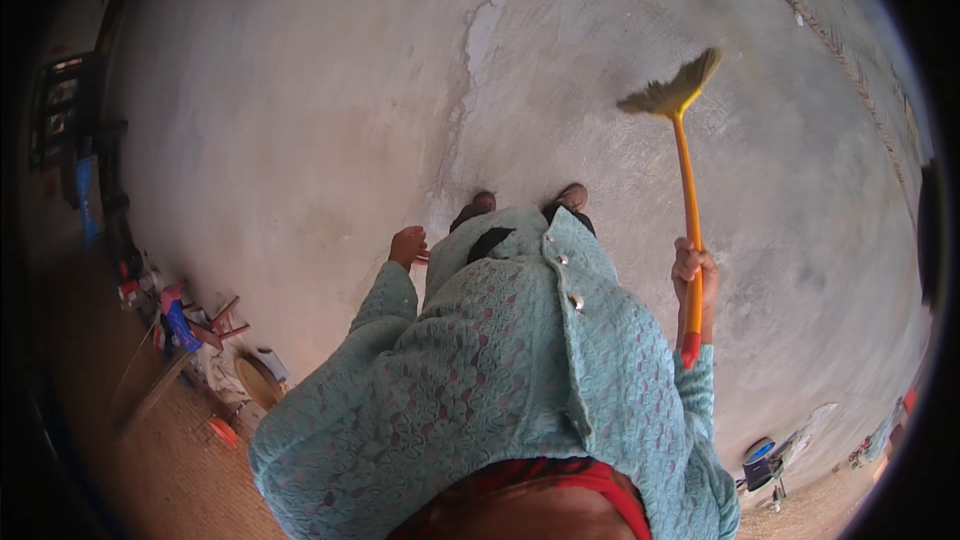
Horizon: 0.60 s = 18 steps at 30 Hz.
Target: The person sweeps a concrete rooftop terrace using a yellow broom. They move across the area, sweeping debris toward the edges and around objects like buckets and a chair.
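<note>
My right hand [695,270] is wrapped round the orange handle of a broom [687,175], close to the handle's red end cap. The broom points away from me, and its dark, yellow-edged bristle head [672,90] fans out over the grey concrete floor [330,70]. Whether the bristles touch the floor I cannot tell. My left hand [408,246] hangs at my left side near the hem of my light blue-green buttoned top. Its fingers are loosely bent and hold nothing.
My shoes [572,196] stand on the concrete, beside a long rough crack [475,50]. At the left lie a small wooden stool [228,320], a round tan pan [258,380] and an orange object [223,431] near brick paving. A dark container with a blue inside [760,452] sits lower right.
</note>
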### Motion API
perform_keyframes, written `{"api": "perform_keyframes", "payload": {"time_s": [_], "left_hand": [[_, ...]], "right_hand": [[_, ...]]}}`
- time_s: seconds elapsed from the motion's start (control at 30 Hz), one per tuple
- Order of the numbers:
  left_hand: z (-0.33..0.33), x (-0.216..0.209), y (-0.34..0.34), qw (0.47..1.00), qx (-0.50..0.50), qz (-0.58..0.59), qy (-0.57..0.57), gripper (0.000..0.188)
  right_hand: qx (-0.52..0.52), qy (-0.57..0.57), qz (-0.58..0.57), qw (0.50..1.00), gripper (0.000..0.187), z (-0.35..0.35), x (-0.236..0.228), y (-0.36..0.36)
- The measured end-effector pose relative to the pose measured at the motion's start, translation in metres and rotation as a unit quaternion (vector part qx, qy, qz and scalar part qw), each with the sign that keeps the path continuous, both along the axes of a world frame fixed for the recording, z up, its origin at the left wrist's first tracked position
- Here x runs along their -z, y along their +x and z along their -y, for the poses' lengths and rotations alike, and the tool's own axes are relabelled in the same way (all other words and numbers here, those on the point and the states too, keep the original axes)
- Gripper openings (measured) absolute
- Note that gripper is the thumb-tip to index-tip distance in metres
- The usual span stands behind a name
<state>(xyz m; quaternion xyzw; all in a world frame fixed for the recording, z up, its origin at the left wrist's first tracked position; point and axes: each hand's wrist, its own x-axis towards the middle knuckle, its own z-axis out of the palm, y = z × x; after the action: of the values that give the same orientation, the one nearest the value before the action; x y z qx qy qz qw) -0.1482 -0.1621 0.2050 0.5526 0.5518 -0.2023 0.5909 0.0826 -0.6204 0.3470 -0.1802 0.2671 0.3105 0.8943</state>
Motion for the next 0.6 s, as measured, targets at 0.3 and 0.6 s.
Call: {"api": "perform_keyframes", "payload": {"time_s": [0.3, 0.6], "left_hand": [[0.010, -0.009, -0.012, 0.998, -0.054, -0.008, 0.015, 0.035], [0.021, -0.014, -0.022, 0.997, -0.071, -0.032, 0.026, 0.034]], "right_hand": [[-0.103, 0.169, -0.056, 0.979, 0.014, -0.087, 0.086, 0.113], [-0.078, 0.190, -0.117, 0.972, 0.017, -0.042, 0.131, 0.111]]}}
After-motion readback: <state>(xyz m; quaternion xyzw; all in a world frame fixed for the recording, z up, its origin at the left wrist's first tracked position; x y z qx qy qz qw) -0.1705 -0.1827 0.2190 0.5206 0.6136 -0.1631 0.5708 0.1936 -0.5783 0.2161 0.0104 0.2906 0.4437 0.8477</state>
